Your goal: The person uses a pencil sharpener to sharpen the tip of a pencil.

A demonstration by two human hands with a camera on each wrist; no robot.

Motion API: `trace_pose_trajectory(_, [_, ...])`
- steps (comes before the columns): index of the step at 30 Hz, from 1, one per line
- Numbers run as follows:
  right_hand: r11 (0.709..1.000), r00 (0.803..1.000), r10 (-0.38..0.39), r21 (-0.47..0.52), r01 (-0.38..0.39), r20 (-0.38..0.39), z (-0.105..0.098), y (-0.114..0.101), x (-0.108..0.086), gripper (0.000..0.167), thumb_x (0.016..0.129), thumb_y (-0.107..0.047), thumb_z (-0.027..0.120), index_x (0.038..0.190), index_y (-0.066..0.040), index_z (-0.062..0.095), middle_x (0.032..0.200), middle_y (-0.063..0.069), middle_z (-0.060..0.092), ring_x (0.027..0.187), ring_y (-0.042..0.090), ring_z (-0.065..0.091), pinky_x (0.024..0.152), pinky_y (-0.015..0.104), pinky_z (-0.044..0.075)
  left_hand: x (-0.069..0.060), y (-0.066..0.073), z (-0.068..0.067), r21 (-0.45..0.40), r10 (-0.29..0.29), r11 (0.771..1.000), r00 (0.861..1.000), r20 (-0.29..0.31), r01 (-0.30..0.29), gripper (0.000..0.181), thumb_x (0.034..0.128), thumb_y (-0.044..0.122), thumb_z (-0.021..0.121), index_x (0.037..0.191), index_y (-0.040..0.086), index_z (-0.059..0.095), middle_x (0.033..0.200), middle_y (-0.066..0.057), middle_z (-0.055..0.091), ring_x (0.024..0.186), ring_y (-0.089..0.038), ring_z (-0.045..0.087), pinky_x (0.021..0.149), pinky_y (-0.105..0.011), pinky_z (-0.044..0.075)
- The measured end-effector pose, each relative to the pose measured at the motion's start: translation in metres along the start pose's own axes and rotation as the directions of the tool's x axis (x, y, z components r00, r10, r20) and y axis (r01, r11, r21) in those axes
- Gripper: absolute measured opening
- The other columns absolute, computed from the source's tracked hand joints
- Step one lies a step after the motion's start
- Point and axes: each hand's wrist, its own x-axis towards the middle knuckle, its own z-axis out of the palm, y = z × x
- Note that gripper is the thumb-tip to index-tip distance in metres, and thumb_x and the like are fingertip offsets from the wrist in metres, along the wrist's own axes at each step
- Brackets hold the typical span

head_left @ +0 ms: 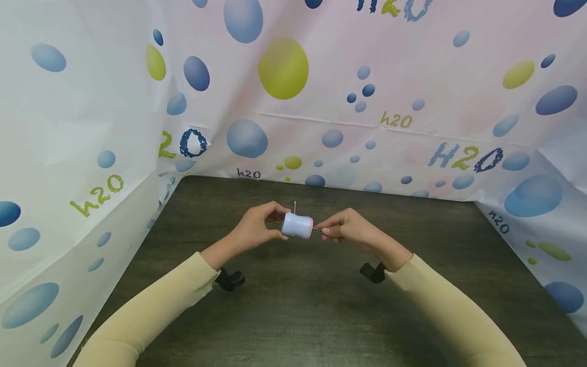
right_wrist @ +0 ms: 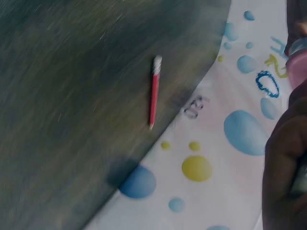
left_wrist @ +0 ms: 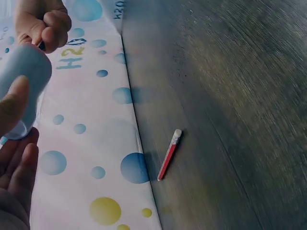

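Head view shows a waisted cylinder [head_left: 297,225], pale blue, approx. like a small spool: both ends are a bit wider than the middle. Its surface looks smooth and slightly glossy, prob. plastic, and it is held above the counter [head_left: 293,306], betw. the two hands. One end has a pink face [right_wrist: 298,69], round in the R wrist view, and it is turned to the person's right.

L hand [head_left: 257,224] grasps the cylinder w/ thumb on one side and fingers on the other. R hand [head_left: 350,227] pinches a thin dark piece [head_left: 317,230] at the pink end; its material I cannot tell, b/c the fingers cover most of it.

On the counter lies a short pencil [left_wrist: 169,155], straight and slim, w/ red body, silvery band and white eraser. It is apart from both hands; in head view the cylinder hides part of it.

Counter is dark brown-grey, w/ fine streaks like wood grain. Around it hangs a white sheet [head_left: 330,76], a bit creased, printed w/ blue & yellow-green dots, some round, some oval, plus rough "H2O" letters. Sleeves [head_left: 160,285] are pale yellow, of soft-looking cloth; black mounts [head_left: 231,280] sit at the wrists.
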Motion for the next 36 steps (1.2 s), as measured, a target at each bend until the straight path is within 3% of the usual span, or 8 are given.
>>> trace_pose_trajectory(5, [0.981, 0.996, -0.087, -0.178, 0.080, -0.028, -0.001, 0.002, -0.002, 0.029, 0.103, -0.012, 0.060, 0.128, 0.000, 0.071, 0.100, 0.014, 0.080, 0.069, 0.008, 0.062, 0.061, 0.025, 0.050, 0.000, -0.001, -0.001, 0.019, -0.011, 1.000, 1.000, -0.013, 0.011, 0.056, 0.0825, 0.012, 0.086, 0.133, 0.007, 0.062, 0.116, -0.016, 0.072, 0.099, -0.026, 0.072, 0.088, -0.040, 0.063])
trace_pose_trajectory(11, [0.866, 0.943, -0.307, -0.450, 0.220, -0.130, 0.004, 0.000, -0.012, 0.029, 0.099, -0.007, 0.064, 0.127, -0.003, 0.072, 0.116, 0.019, 0.076, 0.086, 0.022, 0.072, 0.067, 0.029, 0.052, 0.002, 0.000, -0.008, -0.167, -0.148, 0.973, 0.985, 0.093, 0.162, 0.060, 0.0916, 0.014, 0.078, 0.145, 0.008, 0.051, 0.120, -0.023, 0.069, 0.099, -0.025, 0.073, 0.086, -0.038, 0.063])
trace_pose_trajectory(14, [0.732, 0.838, -0.518, -0.595, 0.332, -0.170, 0.006, 0.003, -0.015, 0.027, 0.092, 0.002, 0.070, 0.118, -0.002, 0.076, 0.103, 0.014, 0.076, 0.084, 0.023, 0.070, 0.066, 0.030, 0.055, 0.003, 0.001, -0.012, -0.324, -0.205, 0.913, 0.965, 0.162, 0.248, 0.055, 0.0985, 0.015, 0.069, 0.148, 0.004, 0.048, 0.135, -0.027, 0.063, 0.105, -0.027, 0.072, 0.089, -0.039, 0.063])
trace_pose_trajectory(19, [0.422, 0.576, -0.809, -0.797, 0.432, -0.116, 0.011, 0.009, -0.014, 0.040, 0.077, 0.022, 0.073, 0.109, -0.001, 0.079, 0.092, 0.010, 0.073, 0.081, 0.022, 0.066, 0.063, 0.031, 0.056, 0.005, 0.004, -0.013, -0.485, -0.322, 0.776, 0.914, 0.246, 0.404, 0.051, 0.1044, 0.016, 0.059, 0.150, -0.004, 0.047, 0.150, -0.027, 0.052, 0.113, -0.021, 0.067, 0.107, -0.043, 0.055])
trace_pose_trajectory(23, [0.342, 0.494, -0.864, -0.831, 0.439, -0.095, 0.016, 0.008, -0.010, 0.046, 0.070, 0.029, 0.071, 0.105, 0.001, 0.080, 0.091, 0.012, 0.073, 0.078, 0.021, 0.064, 0.062, 0.030, 0.056, 0.004, 0.004, -0.011, -0.544, -0.375, 0.707, 0.892, 0.252, 0.451, 0.049, 0.1044, 0.012, 0.058, 0.149, -0.007, 0.047, 0.153, -0.027, 0.049, 0.115, -0.017, 0.064, 0.114, -0.043, 0.051])
trace_pose_trajectory(25, [0.365, 0.508, -0.855, -0.819, 0.442, -0.107, 0.020, 0.007, -0.009, 0.047, 0.069, 0.031, 0.068, 0.105, 0.003, 0.079, 0.092, 0.012, 0.074, 0.078, 0.021, 0.064, 0.061, 0.029, 0.055, 0.003, 0.002, -0.010, -0.558, -0.373, 0.710, 0.902, 0.219, 0.429, 0.048, 0.1028, 0.008, 0.060, 0.148, -0.006, 0.050, 0.152, -0.026, 0.050, 0.114, -0.015, 0.064, 0.109, -0.039, 0.055])
trace_pose_trajectory(28, [0.455, 0.585, -0.800, -0.772, 0.444, -0.135, 0.024, 0.004, -0.010, 0.047, 0.071, 0.032, 0.063, 0.107, 0.005, 0.078, 0.094, 0.014, 0.077, 0.081, 0.024, 0.069, 0.061, 0.029, 0.055, 0.000, 0.000, -0.008, -0.539, -0.349, 0.755, 0.925, 0.151, 0.373, 0.048, 0.0988, 0.003, 0.065, 0.145, -0.004, 0.054, 0.149, -0.026, 0.055, 0.113, -0.015, 0.065, 0.101, -0.034, 0.059])
trace_pose_trajectory(36, [0.883, 0.938, -0.324, -0.396, 0.253, -0.124, 0.014, -0.011, -0.013, 0.025, 0.094, 0.007, 0.065, 0.115, 0.002, 0.076, 0.104, 0.022, 0.078, 0.066, 0.017, 0.068, 0.056, 0.023, 0.047, -0.007, 0.000, -0.005, -0.291, -0.198, 0.936, 0.980, 0.027, 0.197, 0.050, 0.0887, 0.005, 0.079, 0.137, 0.001, 0.065, 0.136, -0.023, 0.067, 0.120, -0.034, 0.070, 0.095, -0.044, 0.062])
